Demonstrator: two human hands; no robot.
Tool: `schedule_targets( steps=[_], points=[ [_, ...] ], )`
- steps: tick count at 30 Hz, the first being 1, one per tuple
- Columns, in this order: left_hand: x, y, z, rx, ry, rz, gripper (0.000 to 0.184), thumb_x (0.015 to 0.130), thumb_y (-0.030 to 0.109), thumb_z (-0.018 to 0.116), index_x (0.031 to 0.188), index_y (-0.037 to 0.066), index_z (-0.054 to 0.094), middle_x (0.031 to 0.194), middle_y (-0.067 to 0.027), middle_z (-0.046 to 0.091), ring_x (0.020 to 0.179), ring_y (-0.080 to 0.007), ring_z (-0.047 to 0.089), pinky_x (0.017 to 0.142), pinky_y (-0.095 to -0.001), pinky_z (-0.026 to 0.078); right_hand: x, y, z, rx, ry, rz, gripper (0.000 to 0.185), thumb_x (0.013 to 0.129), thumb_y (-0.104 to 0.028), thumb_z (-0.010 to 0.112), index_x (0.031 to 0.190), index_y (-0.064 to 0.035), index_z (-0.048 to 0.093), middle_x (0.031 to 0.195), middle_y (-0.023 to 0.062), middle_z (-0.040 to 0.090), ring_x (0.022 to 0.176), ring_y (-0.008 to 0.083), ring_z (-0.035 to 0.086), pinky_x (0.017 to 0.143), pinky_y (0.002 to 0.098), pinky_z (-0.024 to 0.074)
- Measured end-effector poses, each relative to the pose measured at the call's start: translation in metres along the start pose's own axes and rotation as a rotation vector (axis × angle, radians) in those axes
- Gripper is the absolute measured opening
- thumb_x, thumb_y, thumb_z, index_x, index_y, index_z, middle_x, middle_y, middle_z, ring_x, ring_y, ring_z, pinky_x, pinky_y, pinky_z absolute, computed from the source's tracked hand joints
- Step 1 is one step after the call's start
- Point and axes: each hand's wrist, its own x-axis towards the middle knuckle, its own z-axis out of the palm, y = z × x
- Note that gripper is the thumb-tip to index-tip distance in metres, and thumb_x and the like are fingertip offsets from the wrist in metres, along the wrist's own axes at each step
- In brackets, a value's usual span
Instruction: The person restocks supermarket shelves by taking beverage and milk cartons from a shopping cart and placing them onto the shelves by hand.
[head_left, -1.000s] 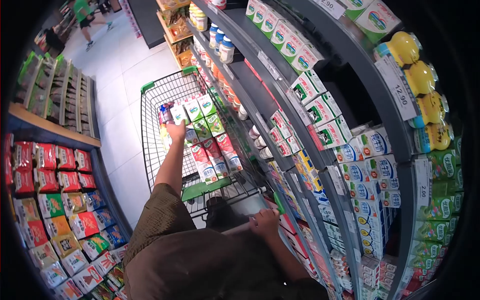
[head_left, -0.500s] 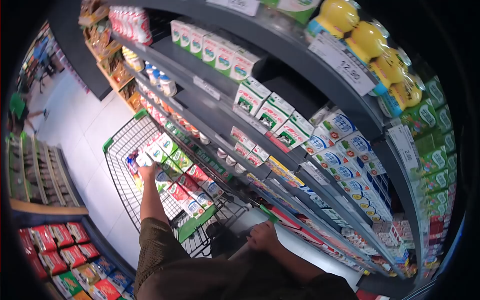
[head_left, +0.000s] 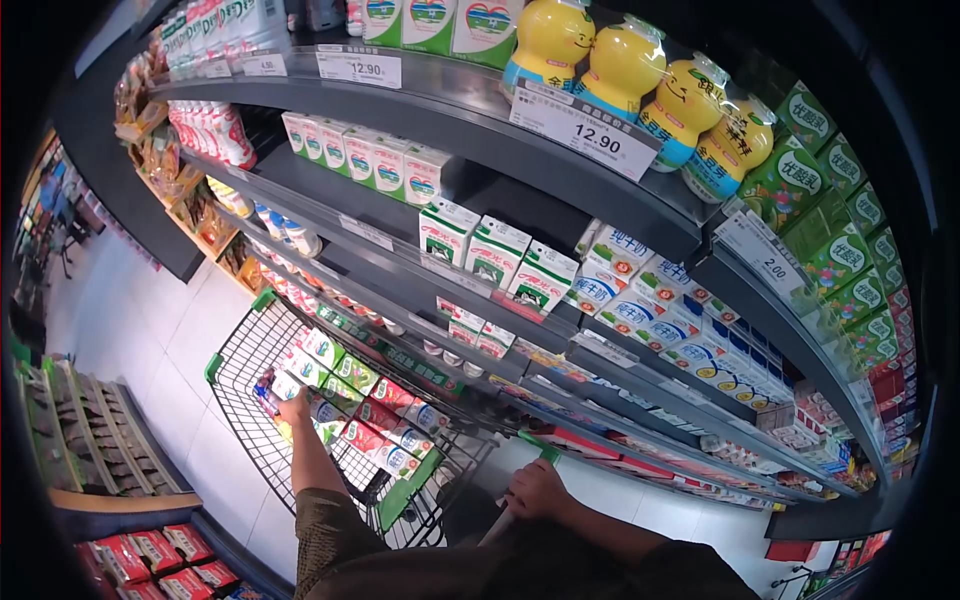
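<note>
A black wire shopping cart [head_left: 250, 350] with green corners stands at the lower left. Rows of cartons lie in it: green and white ones [head_left: 352, 372] and red ones [head_left: 395, 397]. Inside the basket, my left hand [head_left: 292, 408] has its fingers closed on a white carton [head_left: 287, 386] at the left end of the rows. A small blue and red item [head_left: 265, 385] lies beside that carton. My right hand [head_left: 535, 490] is wrapped round the cart handle [head_left: 497, 527], near its green end piece [head_left: 540, 450].
Curved shelves [head_left: 420, 95] with milk cartons [head_left: 490, 250] and yellow bottles [head_left: 625, 65] fill the right and top. Red packets [head_left: 150, 552] lie in a low display at the lower left. Pale floor tiles [head_left: 185, 375] run between.
The view has swung right and tilted, so the shelves now fill more of the frame. My left hand stays at the white carton in the cart; my right hand remains on the handle.
</note>
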Motion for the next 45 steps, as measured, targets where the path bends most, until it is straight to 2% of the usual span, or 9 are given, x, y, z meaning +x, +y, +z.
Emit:
schedule_targets(
  steps=[8,11,14,22,25,33,36,40,45],
  points=[
    [-0.005,0.008,-0.010,0.099,0.019,-0.123,0.066,0.066,0.028,0.090,0.109,-0.017,0.068,0.116,-0.0252,0.072,0.101,-0.0355,0.072,0.091,-0.0406,0.055,0.004,-0.003,-0.003,-0.016,0.058,-0.006,0.020,0.076,-0.028,0.069,0.068,-0.0124,0.060,0.073,0.0062,0.056,0.075,0.0270,0.059,0.076,0.0434,0.0411],
    [0.002,-0.025,-0.004,0.287,0.135,0.112,0.112,0.064,0.055,0.091,0.134,-0.021,0.048,0.128,-0.0347,0.062,0.116,-0.0437,0.063,0.101,-0.0472,0.049,0.005,-0.002,-0.003,-0.054,0.012,0.000,0.019,0.075,-0.026,0.069,0.066,-0.0126,0.060,0.073,0.0056,0.056,0.075,0.0265,0.059,0.076,0.0436,0.0399],
    [-0.040,0.035,-0.035,0.042,0.250,0.239,0.062,0.067,0.040,0.090,0.091,-0.003,0.053,0.084,-0.0168,0.057,0.075,-0.0322,0.056,0.072,-0.0463,0.046,0.009,-0.004,0.003,-0.024,0.054,-0.024,0.017,0.073,-0.025,0.070,0.065,-0.0133,0.062,0.071,0.0052,0.056,0.075,0.0272,0.059,0.077,0.0444,0.0395],
    [-0.172,0.123,-0.093,-0.232,-0.093,0.267,0.078,0.071,0.030,0.088,0.129,-0.010,0.053,0.115,-0.0241,0.066,0.105,-0.0367,0.066,0.093,-0.0419,0.052,0.012,-0.009,-0.012,0.095,0.142,-0.068,0.021,0.079,-0.032,0.074,0.072,-0.0137,0.067,0.075,0.0043,0.060,0.078,0.0289,0.061,0.083,0.0452,0.0410],
    [-0.263,0.179,-0.111,-0.591,-0.362,0.219,0.057,0.082,0.002,0.079,0.127,-0.007,0.046,0.118,-0.0189,0.062,0.107,-0.0224,0.065,0.094,-0.0352,0.054,0.020,-0.011,-0.021,0.448,0.112,0.157,0.022,0.083,-0.026,0.080,0.090,-0.0087,0.069,0.083,0.0041,0.063,0.080,0.0229,0.063,0.080,0.0374,0.0483],
    [-0.462,0.259,-0.132,-0.324,-0.761,0.556,0.061,0.074,0.013,0.087,0.118,0.001,0.047,0.102,-0.0068,0.052,0.085,-0.0137,0.053,0.073,-0.0282,0.049,0.016,-0.023,-0.100,0.898,0.585,0.291,0.056,0.081,-0.033,0.088,0.119,-0.0009,0.063,0.093,0.0067,0.065,0.081,0.0139,0.062,0.072,0.0300,0.0520],
    [-0.514,0.290,-0.137,-0.310,-0.897,0.721,0.068,0.072,0.013,0.090,0.124,0.000,0.047,0.113,-0.0106,0.054,0.099,-0.0173,0.054,0.085,-0.0328,0.048,-0.012,0.001,-0.123,0.775,0.470,0.351,0.057,0.080,-0.036,0.087,0.117,0.0008,0.064,0.089,0.0090,0.068,0.078,0.0144,0.063,0.071,0.0309,0.0520],
    [-0.520,0.274,-0.136,-0.444,-1.063,0.582,0.052,0.092,0.010,0.070,0.135,0.002,0.042,0.124,-0.0122,0.054,0.109,-0.0228,0.056,0.091,-0.0358,0.049,-0.063,0.028,-0.150,0.763,0.472,0.453,0.052,0.082,-0.035,0.086,0.112,0.0016,0.065,0.082,0.0087,0.068,0.071,0.0130,0.063,0.066,0.0323,0.0514],
    [-0.450,0.165,-0.121,0.155,-0.944,0.484,0.033,0.105,0.033,0.057,0.105,0.000,0.057,0.082,-0.0090,0.059,0.077,-0.0190,0.058,0.077,-0.0322,0.048,-0.127,0.058,-0.185,0.807,0.497,0.559,0.048,0.083,-0.035,0.085,0.109,-0.0002,0.065,0.081,0.0073,0.070,0.070,0.0114,0.064,0.065,0.0305,0.0509]
  ],
)
